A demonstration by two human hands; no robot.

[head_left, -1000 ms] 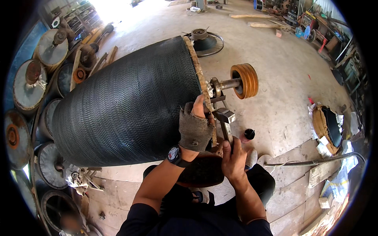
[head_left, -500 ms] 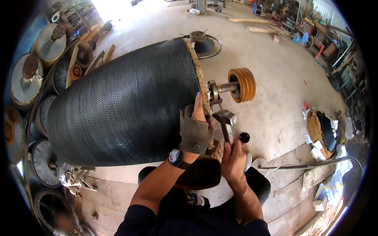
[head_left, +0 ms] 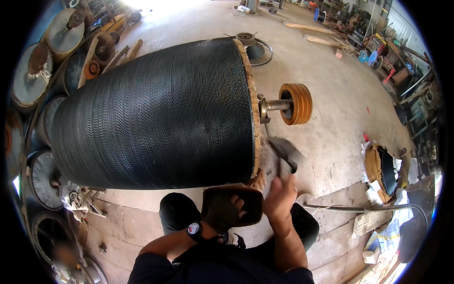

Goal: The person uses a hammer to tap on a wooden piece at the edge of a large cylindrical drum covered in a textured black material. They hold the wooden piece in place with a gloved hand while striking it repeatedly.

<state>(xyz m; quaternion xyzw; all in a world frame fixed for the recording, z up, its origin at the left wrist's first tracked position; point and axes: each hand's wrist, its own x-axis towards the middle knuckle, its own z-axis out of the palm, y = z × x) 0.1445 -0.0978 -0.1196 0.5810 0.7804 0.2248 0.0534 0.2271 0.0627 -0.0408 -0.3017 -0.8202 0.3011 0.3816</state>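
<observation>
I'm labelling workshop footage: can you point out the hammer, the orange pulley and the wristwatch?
Hammer [head_left: 287, 152]: head view, on its motion-blurred metal head.
Orange pulley [head_left: 301, 104]: head view, on its grooved outer face.
Wristwatch [head_left: 194, 228]: head view, on its dial.

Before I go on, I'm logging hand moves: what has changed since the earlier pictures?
The left hand has come off the black drum, moving down to the open brown container. The right hand still holds the hammer, now blurred by motion. The drum and orange pulley stayed put.
</observation>
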